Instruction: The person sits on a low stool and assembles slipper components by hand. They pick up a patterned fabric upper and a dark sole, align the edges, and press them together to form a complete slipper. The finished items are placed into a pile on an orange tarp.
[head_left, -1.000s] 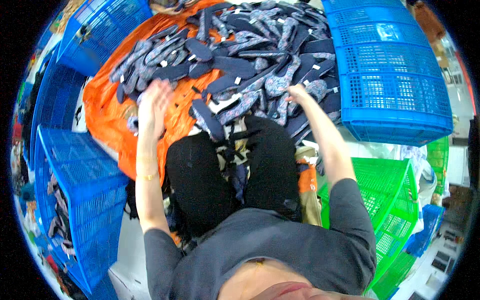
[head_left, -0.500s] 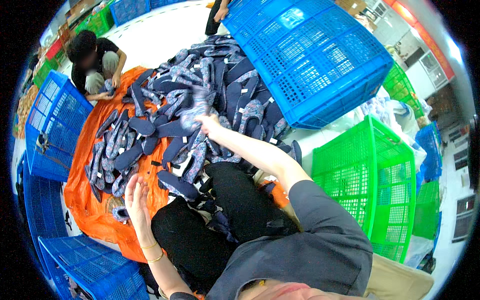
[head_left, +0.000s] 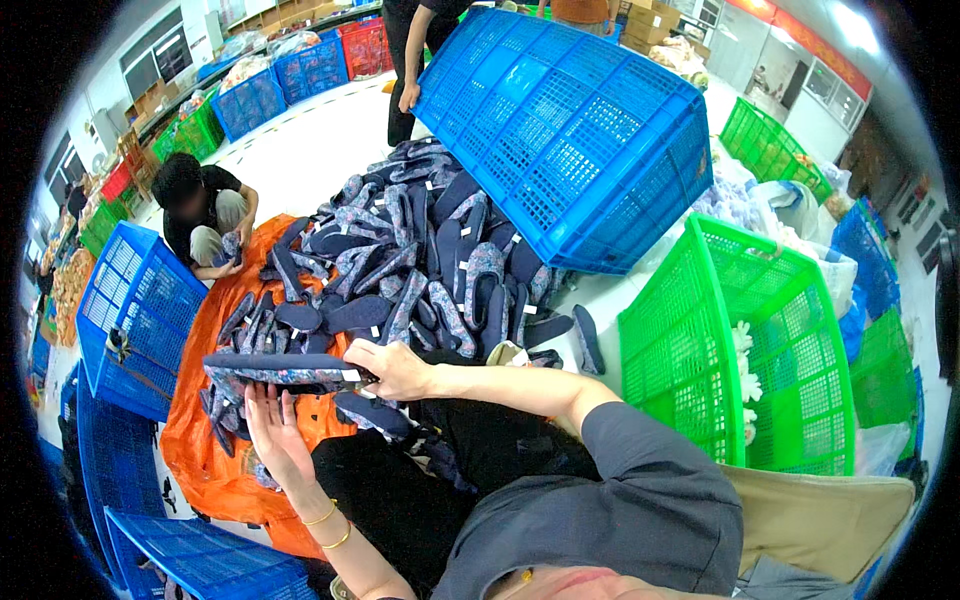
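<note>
My right hand [head_left: 395,371] is closed on one end of a floral slipper [head_left: 285,372] with a dark navy sole. It is held level above the pile, sole edge uppermost. Just below its other end is my left hand [head_left: 280,437], fingers stretched out and palm up; whether the fingertips touch the slipper I cannot tell. Beyond lies a heap of similar slippers [head_left: 365,316] with dark soles and small white tags, partly on an orange sheet [head_left: 195,440].
A large blue crate [head_left: 560,135] stands tilted behind the heap, with a person's hand [head_left: 409,97] on its edge. Another person [head_left: 200,215] crouches at the far left, handling a slipper. Green crates [head_left: 690,340] stand on the right, blue crates [head_left: 135,320] on the left.
My right hand has brought the slipper from over the heap back toward me. My left hand now lies under its far end. The view has tilted up, showing more of the room.
</note>
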